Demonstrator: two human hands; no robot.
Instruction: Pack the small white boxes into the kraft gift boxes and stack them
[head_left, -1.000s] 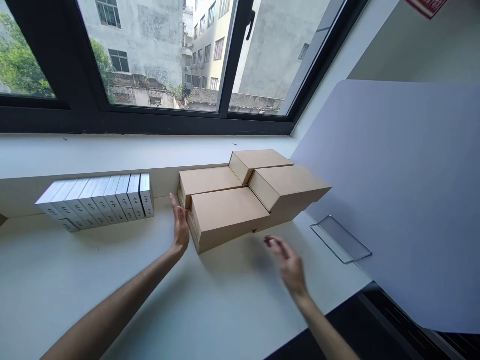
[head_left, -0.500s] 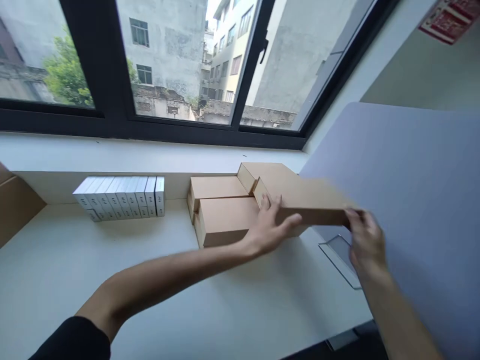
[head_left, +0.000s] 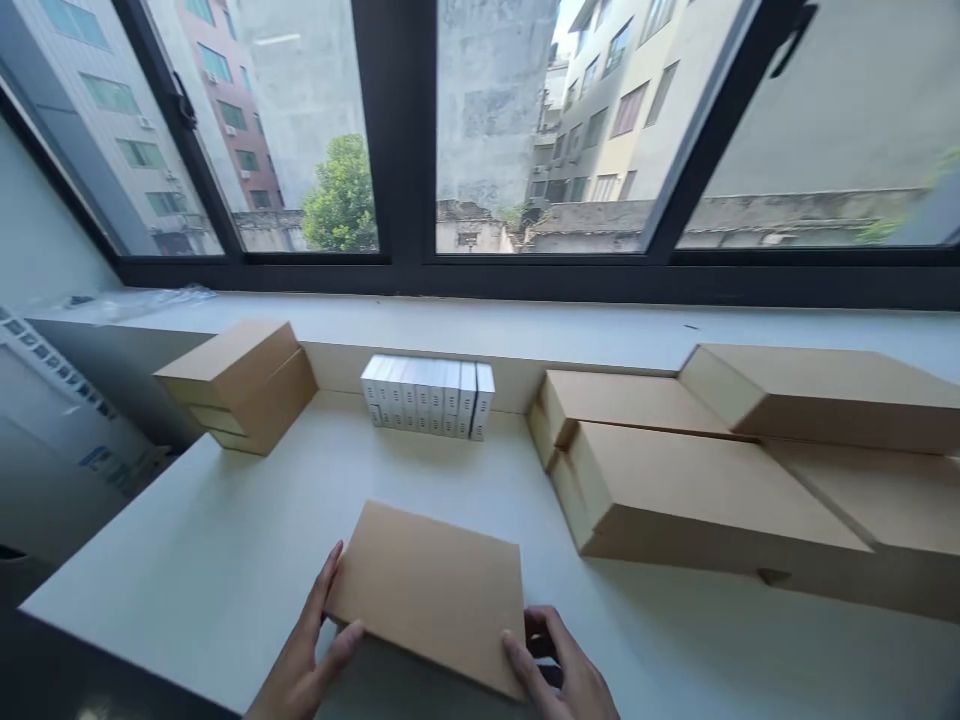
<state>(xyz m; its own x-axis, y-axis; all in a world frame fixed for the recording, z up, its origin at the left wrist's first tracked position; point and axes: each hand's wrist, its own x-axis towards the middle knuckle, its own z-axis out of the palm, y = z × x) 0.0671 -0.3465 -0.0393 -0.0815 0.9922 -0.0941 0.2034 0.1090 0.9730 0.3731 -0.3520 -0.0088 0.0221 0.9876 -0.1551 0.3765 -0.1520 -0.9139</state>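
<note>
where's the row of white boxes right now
In the head view the row of white boxes stands at the back of the table, left of centre, between the small brown stack and the larger brown boxes.

Your left hand (head_left: 304, 655) and right hand (head_left: 559, 670) grip the brown box (head_left: 431, 590) between them; white cartons (head_left: 427, 396) stand well beyond your fingers
</note>
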